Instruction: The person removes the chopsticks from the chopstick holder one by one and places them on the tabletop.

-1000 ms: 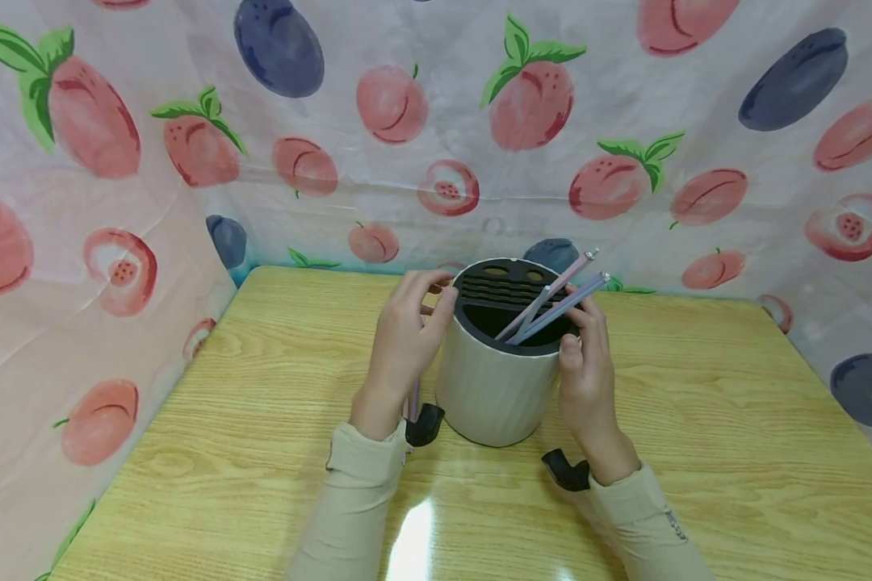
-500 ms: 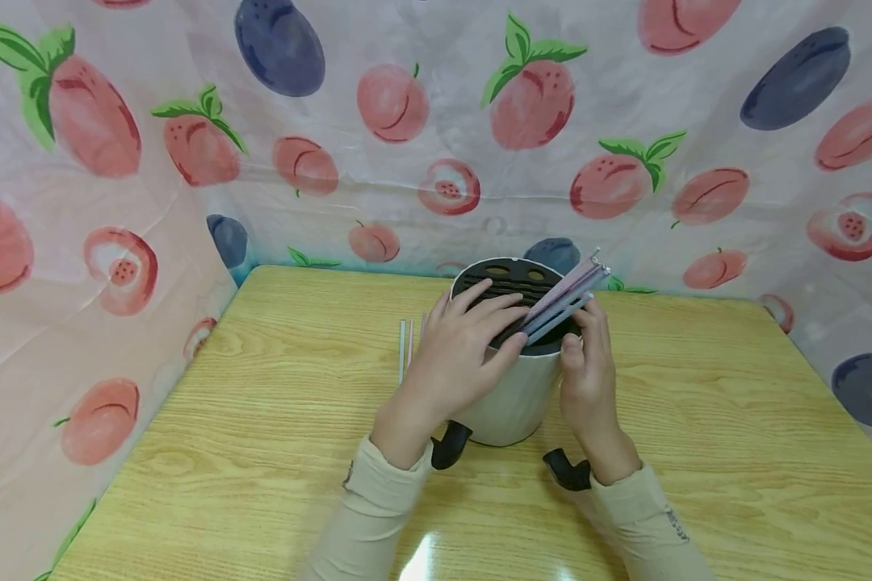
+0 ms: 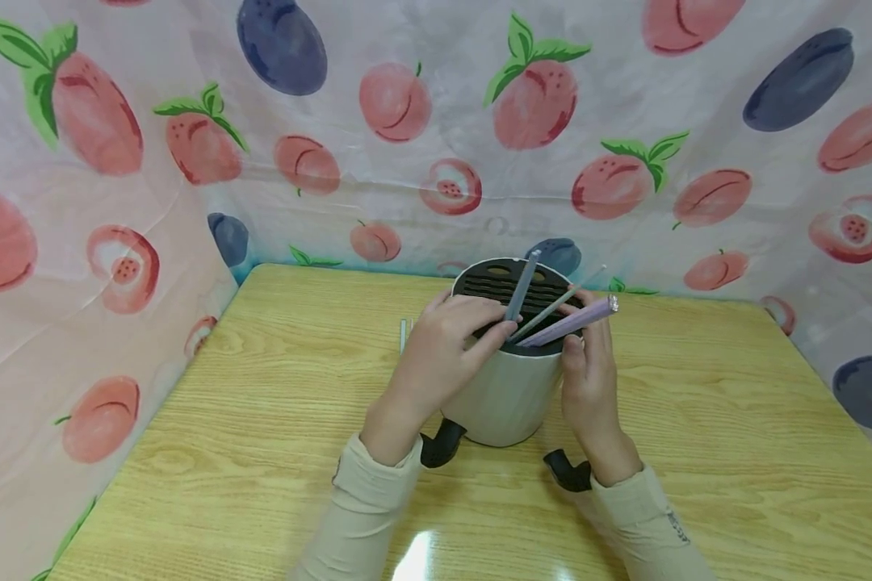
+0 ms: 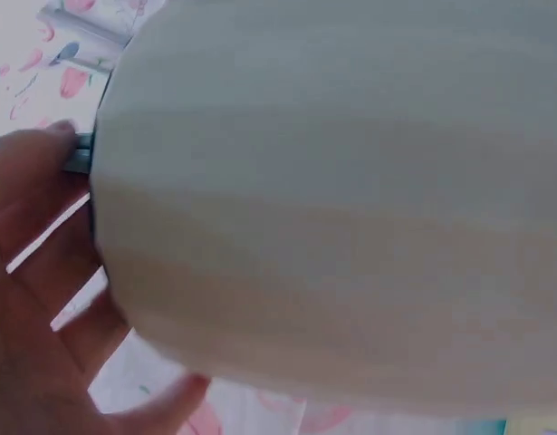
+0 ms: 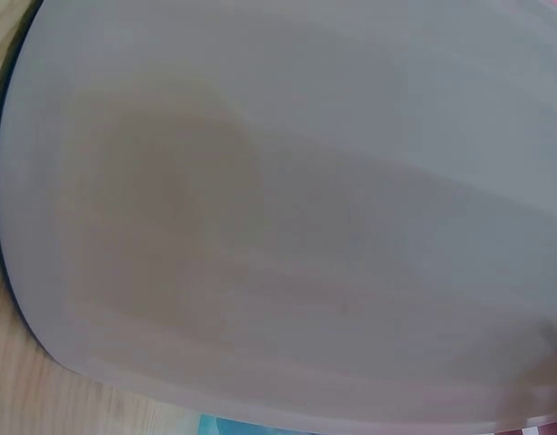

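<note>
A cream round knife holder (image 3: 505,403) with a black slotted top (image 3: 480,284) stands upright at the middle of the table; its wall fills most of both wrist views. Several slim pastel sticks lean in the open front compartment, among them a lilac stick (image 3: 574,321) and a thin pale stick (image 3: 555,307). My left hand (image 3: 439,347) reaches over the rim and pinches a blue-grey stick (image 3: 523,282) low down, between thumb and fingertips (image 4: 56,136). My right hand (image 3: 592,379) grips the holder's right side, thumb at the rim, fingers behind it.
More thin sticks (image 3: 403,332) lie on the wooden table (image 3: 276,403) left of the holder, mostly hidden behind my left hand. A fruit-print cloth (image 3: 320,218) hangs along the back and sides. Black wrist mounts (image 3: 443,444) jut from both cuffs.
My left hand has moved from the holder's left rim to over the compartment. The blue-grey stick has swung left and stands steeper, apart from the lilac one. My right hand has stayed put.
</note>
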Demonstrator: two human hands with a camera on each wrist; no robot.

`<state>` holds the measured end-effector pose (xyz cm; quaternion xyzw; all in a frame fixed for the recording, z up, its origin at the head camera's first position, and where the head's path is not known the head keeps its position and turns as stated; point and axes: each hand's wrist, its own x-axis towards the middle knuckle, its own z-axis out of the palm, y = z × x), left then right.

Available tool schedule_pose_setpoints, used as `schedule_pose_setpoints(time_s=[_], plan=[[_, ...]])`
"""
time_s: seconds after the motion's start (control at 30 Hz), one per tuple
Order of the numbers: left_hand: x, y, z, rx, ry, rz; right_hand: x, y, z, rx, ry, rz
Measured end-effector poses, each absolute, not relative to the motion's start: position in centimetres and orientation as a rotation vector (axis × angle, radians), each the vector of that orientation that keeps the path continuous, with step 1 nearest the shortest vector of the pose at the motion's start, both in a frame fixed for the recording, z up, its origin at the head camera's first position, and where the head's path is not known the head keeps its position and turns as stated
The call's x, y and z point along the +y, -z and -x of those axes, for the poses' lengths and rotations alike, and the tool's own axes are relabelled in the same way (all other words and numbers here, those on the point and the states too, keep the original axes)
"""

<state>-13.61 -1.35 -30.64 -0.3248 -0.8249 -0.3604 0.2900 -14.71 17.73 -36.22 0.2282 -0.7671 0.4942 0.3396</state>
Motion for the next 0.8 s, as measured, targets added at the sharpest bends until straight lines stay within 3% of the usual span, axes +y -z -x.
schedule_pose_setpoints(time_s=[0.43, 0.8], plan=[[-2.8, 29.7, 13.2, -1.965, 1.224, 0.708, 17.5, 36.2, 14.3, -2.055, -1.230, -0.559], [-3.2, 28.8, 12.5, -1.826, 1.389, 0.742, 17.7, 36.4, 14.5, -2.023, -1.212, -0.593]])
